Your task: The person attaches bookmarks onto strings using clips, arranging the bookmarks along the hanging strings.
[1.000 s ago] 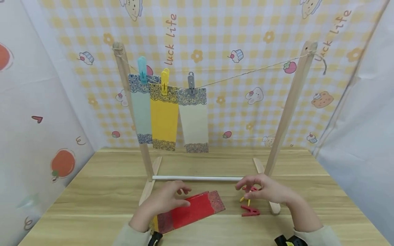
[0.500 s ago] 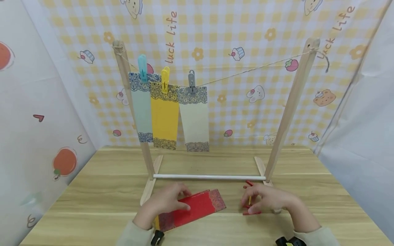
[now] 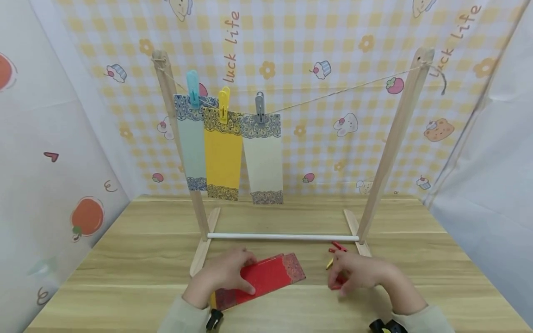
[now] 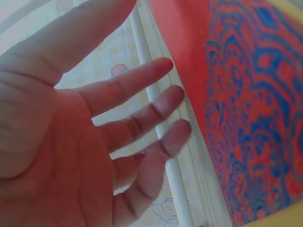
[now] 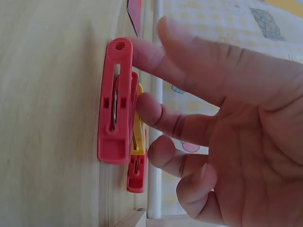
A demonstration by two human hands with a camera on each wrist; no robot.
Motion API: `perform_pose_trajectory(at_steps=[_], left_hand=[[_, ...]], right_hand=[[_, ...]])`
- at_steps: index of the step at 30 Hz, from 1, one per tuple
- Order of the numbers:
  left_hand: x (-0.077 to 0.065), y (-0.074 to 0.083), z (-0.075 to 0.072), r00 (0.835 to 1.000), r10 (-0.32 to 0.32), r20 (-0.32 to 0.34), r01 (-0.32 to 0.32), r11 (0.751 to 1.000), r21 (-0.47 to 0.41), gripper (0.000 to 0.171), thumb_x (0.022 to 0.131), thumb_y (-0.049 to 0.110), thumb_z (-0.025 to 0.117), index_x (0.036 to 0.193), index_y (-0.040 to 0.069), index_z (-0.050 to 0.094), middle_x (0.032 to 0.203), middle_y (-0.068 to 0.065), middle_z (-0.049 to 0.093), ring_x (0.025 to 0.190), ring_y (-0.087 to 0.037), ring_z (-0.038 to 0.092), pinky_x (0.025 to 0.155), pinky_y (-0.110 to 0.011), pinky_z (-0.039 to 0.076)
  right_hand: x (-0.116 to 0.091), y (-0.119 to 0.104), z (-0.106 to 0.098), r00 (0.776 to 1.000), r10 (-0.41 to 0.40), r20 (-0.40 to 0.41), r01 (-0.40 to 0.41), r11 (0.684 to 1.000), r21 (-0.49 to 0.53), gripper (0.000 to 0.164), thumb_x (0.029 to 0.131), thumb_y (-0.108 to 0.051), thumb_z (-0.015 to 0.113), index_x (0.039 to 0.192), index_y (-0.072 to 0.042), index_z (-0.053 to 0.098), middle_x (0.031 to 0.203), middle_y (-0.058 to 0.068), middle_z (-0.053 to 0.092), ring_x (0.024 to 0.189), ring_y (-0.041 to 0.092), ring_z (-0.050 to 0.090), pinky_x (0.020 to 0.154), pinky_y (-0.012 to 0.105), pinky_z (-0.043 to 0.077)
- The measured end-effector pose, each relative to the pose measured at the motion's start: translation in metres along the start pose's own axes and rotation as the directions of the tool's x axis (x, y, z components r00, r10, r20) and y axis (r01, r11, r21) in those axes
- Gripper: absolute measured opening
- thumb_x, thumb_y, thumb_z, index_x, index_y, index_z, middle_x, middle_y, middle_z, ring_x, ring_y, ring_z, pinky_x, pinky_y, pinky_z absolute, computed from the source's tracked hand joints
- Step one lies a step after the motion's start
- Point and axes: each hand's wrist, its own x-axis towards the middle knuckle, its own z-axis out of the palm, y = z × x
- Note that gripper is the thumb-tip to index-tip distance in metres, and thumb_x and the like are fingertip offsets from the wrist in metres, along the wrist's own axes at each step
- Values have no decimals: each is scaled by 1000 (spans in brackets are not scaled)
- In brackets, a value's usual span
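Note:
A red card with a patterned border lies on the table over a sliver of yellow card. My left hand is spread over its left part, thumb above the red face and fingers by the far edge. In the left wrist view the fingers are loosely bent beside the card, not gripping it. My right hand reaches down to a red clothespin. The index fingertip sits at its far end, while the thumb stands off it. Behind lie a yellow clothespin and another red clothespin.
A wooden rack with a right post, left post and white crossbar carries a string. On it hang pale green, yellow and cream cards, held by blue, yellow and grey clothespins.
My right hand has come down and nearer, from above the clothespins to the nearest red one. My left thumb has shifted slightly lower over the red card. The hanging cards stay put.

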Motion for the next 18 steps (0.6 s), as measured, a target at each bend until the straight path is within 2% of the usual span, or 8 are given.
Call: perform_pose_trajectory(at_steps=[3, 6, 8, 10, 13, 18], left_hand=[[0, 0, 2, 1000, -20, 14, 19, 1000, 17, 60, 66, 29, 92, 118, 13, 66, 104, 1, 60, 99, -17, 54, 79, -42, 52], [-3, 2, 3, 998, -40, 41, 40, 999, 6, 68, 63, 29, 94, 121, 14, 62, 106, 0, 57, 101, -18, 51, 77, -42, 52], [-4, 3, 3, 997, -54, 61, 53, 999, 10, 75, 60, 29, 95, 124, 14, 59, 107, 0, 54, 101, -19, 49, 75, -42, 52], [-6, 6, 3, 995, -69, 78, 66, 997, 32, 80, 58, 30, 96, 127, 14, 56, 107, 0, 52, 102, -19, 47, 74, -40, 52], [-7, 9, 4, 994, -71, 83, 64, 994, 83, 86, 56, 30, 97, 130, 14, 55, 107, 1, 50, 102, -18, 46, 75, -38, 52], [-7, 11, 4, 994, -67, 82, 61, 995, 80, 84, 57, 23, 97, 129, 13, 54, 105, 0, 49, 101, -17, 46, 75, -38, 51]], right_hand=[[1, -1, 2, 1000, 9, 0, -9, 998, -62, 11, 73, -5, 76, 77, -12, 69, 69, -3, 53, 87, -1, 38, 95, 20, 33], [3, -3, 4, 998, 64, 3, -64, 995, -71, 15, 71, -2, 76, 77, -14, 71, 73, -8, 54, 88, 0, 40, 102, 23, 29], [4, -5, 5, 993, 120, 2, -119, 990, -69, 16, 69, -2, 77, 76, -15, 71, 78, -10, 53, 85, -1, 38, 92, 23, 34], [5, -7, 6, 988, 152, 1, -152, 986, -69, 18, 66, 2, 76, 72, -14, 71, 76, -10, 53, 78, -2, 39, 78, 20, 34], [6, -8, 8, 982, 188, -1, -188, 980, -62, 19, 64, 6, 75, 68, -12, 70, 72, -10, 54, 73, -4, 40, 66, 16, 35], [4, -8, 7, 982, 187, 11, -187, 982, -22, 18, 66, 9, 73, 68, -9, 70, 70, -10, 55, 70, -4, 42, 63, 15, 36]])
